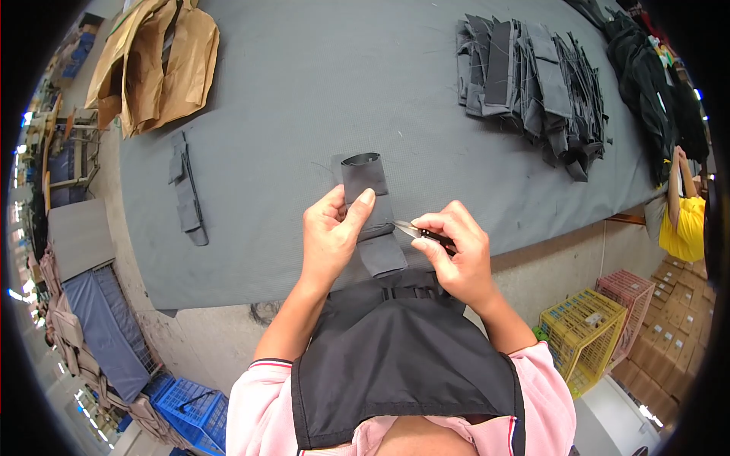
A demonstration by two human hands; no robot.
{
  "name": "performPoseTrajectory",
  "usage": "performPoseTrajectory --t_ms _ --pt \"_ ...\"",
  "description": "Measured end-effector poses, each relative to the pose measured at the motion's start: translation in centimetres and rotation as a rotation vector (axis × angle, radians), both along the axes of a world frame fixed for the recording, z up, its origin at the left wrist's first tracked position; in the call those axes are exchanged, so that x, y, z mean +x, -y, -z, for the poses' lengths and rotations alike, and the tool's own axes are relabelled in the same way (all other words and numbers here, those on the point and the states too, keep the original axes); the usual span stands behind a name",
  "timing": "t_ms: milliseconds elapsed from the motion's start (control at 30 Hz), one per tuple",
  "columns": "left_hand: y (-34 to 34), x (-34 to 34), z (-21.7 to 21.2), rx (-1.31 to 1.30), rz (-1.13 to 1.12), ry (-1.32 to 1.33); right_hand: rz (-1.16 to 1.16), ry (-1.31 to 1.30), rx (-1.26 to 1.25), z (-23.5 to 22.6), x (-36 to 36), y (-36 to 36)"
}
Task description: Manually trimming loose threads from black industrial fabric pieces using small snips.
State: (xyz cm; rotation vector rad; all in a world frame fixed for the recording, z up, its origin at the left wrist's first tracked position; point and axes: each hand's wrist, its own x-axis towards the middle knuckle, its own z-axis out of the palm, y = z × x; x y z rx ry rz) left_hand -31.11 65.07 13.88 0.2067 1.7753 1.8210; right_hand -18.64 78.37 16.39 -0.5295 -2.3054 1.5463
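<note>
My left hand point(331, 232) pinches a dark grey fabric strip point(365, 178) between thumb and fingers, near the front edge of the covered table. The strip's far end is looped over into an open tube, and its near end hangs toward my apron. In my right hand point(460, 251) is a pair of small black-handled thread snips point(433, 238), fingers closed round it. The snips' metal blades point left and meet the strip's right edge at a fold. Whether the blades touch a thread is too small to tell.
A pile of similar dark fabric pieces point(532, 83) lies at the far right. Brown paper point(163, 68) stands at the far left, with a lone strip point(188, 190) nearer. Yellow point(582, 327) and blue crates point(190, 410) flank me. Another person in a yellow top point(684, 228) is at the right.
</note>
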Motion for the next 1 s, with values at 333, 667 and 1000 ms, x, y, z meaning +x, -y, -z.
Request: performPoseTrajectory --t_ms 333,667,1000 --pt "0.9 0.0 1.3 -0.024 0.038 -0.125 -0.246 0.121 0.371 -1.6 -1.1 -1.6" --pt "0.9 -0.1 0.5 -0.062 0.088 -0.093 -0.299 0.108 0.330 -1.0 -1.5 -2.0" --pt "0.5 -0.9 -0.5 0.040 0.105 0.240 -0.151 0.028 -0.016 0.3 -1.6 -0.8"
